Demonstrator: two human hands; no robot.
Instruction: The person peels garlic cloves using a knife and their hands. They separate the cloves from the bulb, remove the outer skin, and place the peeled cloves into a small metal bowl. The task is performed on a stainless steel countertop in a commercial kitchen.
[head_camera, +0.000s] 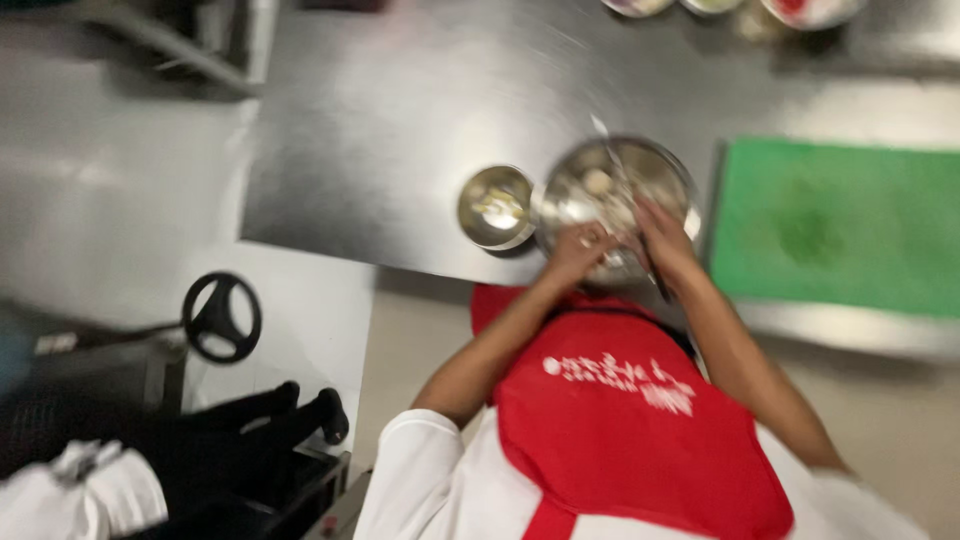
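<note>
While both hands meet over the near rim of the large steel bowl (615, 205), the view is blurred, so fine detail is uncertain. That bowl stands on the steel worktop (400, 130), directly ahead of the person's red apron (620, 420). The left hand (578, 250) rests at the bowl's near-left edge with its fingers curled together; whether it grips anything I cannot tell. The right hand (662, 240) sits just beside it on the near-right edge, closed around a thin utensil (622, 175) whose long axis runs from the hand up and away across the bowl, its tip past the far rim. Pale lumps lie inside the bowl. A smaller steel bowl (496, 207) touches the large bowl's left side, nearer the left hand. Right of the large bowl lies a green cutting board (840, 225). The apron carries a white printed patch on its chest.
</note>
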